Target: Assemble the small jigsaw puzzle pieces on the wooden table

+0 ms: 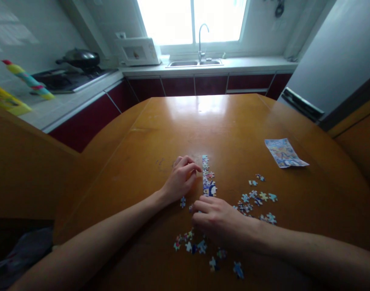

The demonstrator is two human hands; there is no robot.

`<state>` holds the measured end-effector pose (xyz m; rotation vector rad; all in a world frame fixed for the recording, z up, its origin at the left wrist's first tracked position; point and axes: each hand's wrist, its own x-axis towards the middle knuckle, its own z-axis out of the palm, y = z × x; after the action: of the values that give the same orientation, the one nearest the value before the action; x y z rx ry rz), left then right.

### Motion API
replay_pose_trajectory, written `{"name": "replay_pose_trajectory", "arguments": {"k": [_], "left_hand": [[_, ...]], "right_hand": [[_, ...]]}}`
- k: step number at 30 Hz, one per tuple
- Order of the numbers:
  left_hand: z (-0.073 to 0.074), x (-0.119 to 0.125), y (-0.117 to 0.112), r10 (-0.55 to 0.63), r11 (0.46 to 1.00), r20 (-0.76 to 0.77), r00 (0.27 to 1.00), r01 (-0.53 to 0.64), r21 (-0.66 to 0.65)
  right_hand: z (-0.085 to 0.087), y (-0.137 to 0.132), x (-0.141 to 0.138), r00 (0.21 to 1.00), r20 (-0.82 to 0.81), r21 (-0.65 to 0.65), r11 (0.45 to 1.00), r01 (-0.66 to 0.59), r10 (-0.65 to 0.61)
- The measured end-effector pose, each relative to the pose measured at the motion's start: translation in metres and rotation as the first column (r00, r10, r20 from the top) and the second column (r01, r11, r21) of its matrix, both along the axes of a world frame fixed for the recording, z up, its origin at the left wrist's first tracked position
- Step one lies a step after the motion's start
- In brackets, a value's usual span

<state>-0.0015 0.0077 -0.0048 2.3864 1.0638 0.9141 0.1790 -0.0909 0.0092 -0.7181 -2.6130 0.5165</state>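
Observation:
A narrow strip of joined jigsaw puzzle pieces [205,173] lies on the wooden table, running away from me. My left hand [184,176] rests just left of it, fingers loosely bent and apart, the index fingertip close to the strip's left edge. At the strip's near end is my right hand [213,214], its fingers curled down and together. What those fingertips hold, if anything, is hidden. A loose blue puzzle piece [182,202] lies below my left hand. More loose pieces [201,246] are scattered below my right hand, and another group [245,207] spreads to its right.
A creased picture sheet [284,153] lies on the right of the round wooden table [160,129]. Beyond the table are a counter with a sink [183,64], a microwave [139,51], and a stove with a pan [81,58]. A refrigerator [330,60] stands at the right.

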Motion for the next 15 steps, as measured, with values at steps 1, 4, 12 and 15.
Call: {"name": "replay_pose_trajectory", "arguments": {"k": [1,4,12,15], "left_hand": [[0.0,0.0,0.0,0.0,1.0,0.002,1.0,0.0,0.003],[-0.001,-0.001,0.001,-0.004,1.0,0.005,1.0,0.004,0.017],[0.007,-0.001,-0.006,-0.078,0.984,0.014,0.997,0.075,0.164],[0.009,0.0,-0.009,-0.123,0.961,0.024,0.992,0.113,0.254]], "right_hand": [[0.002,0.001,0.002,0.996,-0.082,-0.058,0.998,0.017,-0.022],[0.01,0.012,0.01,0.9,-0.361,-0.288,0.947,0.142,-0.245],[0.009,0.046,0.035,0.417,-0.394,-0.85,0.497,0.174,-0.819],[0.009,0.043,0.035,0.399,-0.318,-0.911,0.395,0.123,-0.86]]}}
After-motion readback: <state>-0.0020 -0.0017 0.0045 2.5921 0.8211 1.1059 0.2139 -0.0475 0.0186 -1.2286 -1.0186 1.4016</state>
